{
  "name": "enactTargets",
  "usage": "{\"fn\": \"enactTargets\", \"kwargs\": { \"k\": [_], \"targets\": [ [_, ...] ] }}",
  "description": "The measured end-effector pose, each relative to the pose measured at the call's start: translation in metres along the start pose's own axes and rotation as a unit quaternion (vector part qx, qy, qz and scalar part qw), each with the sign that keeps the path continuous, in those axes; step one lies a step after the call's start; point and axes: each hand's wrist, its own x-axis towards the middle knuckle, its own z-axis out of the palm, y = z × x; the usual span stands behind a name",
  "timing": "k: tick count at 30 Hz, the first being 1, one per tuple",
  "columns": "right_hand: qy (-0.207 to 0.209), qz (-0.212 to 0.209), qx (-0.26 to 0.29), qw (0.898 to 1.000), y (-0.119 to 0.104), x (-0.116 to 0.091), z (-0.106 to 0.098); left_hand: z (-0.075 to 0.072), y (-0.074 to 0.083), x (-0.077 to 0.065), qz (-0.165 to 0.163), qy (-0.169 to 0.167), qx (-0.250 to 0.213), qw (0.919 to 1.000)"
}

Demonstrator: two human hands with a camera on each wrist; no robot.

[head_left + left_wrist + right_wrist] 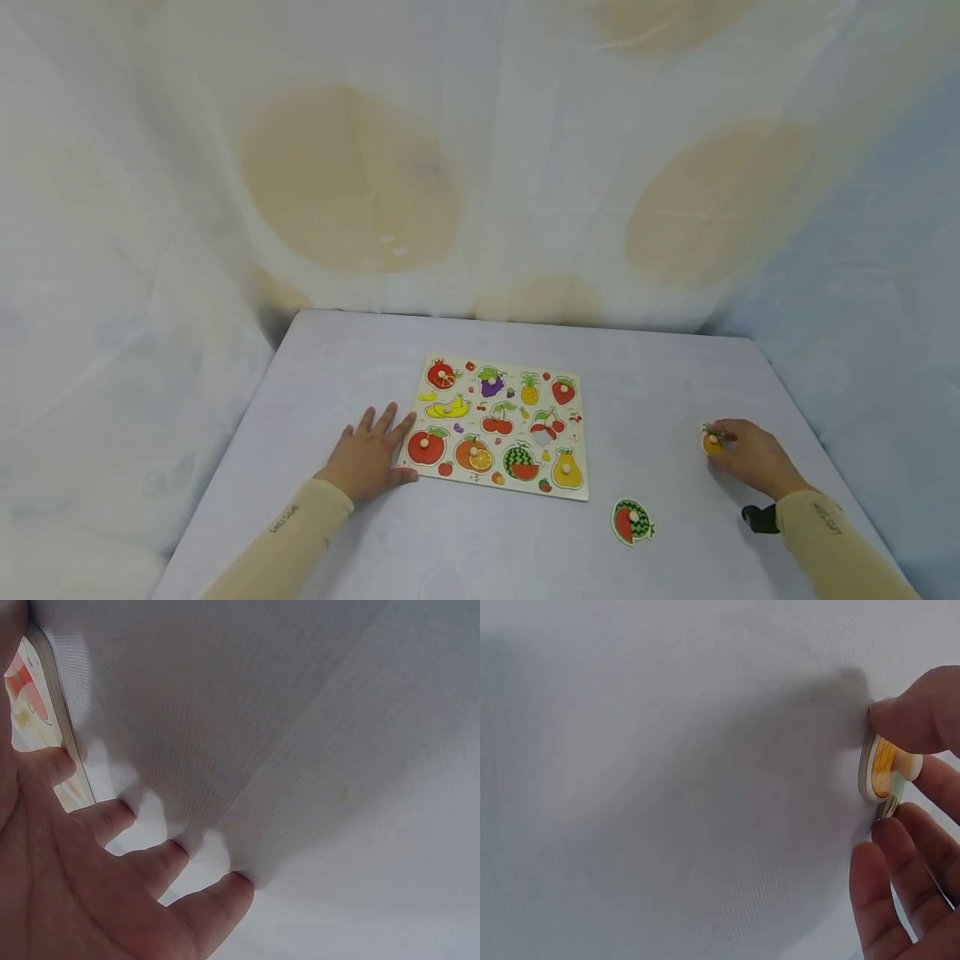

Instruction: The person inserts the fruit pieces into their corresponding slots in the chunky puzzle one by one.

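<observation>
A wooden fruit puzzle board [476, 423] lies at the middle of the table. My left hand [365, 458] rests at its left edge, fingers spread, thumb and fingertips right at the board's border. Off to the right, my right hand [757, 458] pinches a pineapple puzzle piece [883, 769] by its edge and its round knob. That piece stands tilted on its side close over the white cloth in the right wrist view; the fingers hide part of it. Between board and right hand lies a watermelon puzzle piece [632, 522], knob up.
Several fruit pieces with knobs, such as the apple [427, 447] and the pear [567, 470], sit in the board. A white cloth covers the table [360, 350]; fabric curtains [525, 167] hang around its back and sides. A black device [761, 519] sits at my right wrist.
</observation>
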Motion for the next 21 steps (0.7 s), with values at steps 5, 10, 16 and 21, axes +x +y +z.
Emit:
{"fn": "enactTargets", "kwargs": {
  "k": [5, 10, 16, 21],
  "targets": [
    [-0.005, 0.003, 0.002, 1.000, 0.0029, -0.0004, 0.0003, -0.0007, 0.0006, -0.0002, -0.002, 0.000, -0.004, 1.0000],
    [-0.009, 0.007, -0.001, 1.000, 0.0029, -0.0003, -0.0006, -0.0003, 0.0006, 0.0002, -0.001, -0.002, -0.004, 1.0000],
    [-0.003, -0.006, -0.007, 1.000, 0.0023, -0.0011, -0.0011, -0.0004, 0.0005, 0.0000, -0.001, -0.004, -0.005, 1.0000],
    [0.008, -0.020, -0.007, 1.000, 0.0019, 0.0000, -0.0007, -0.0021, 0.0002, -0.0009, -0.002, -0.004, -0.004, 1.0000]
  ]
}}
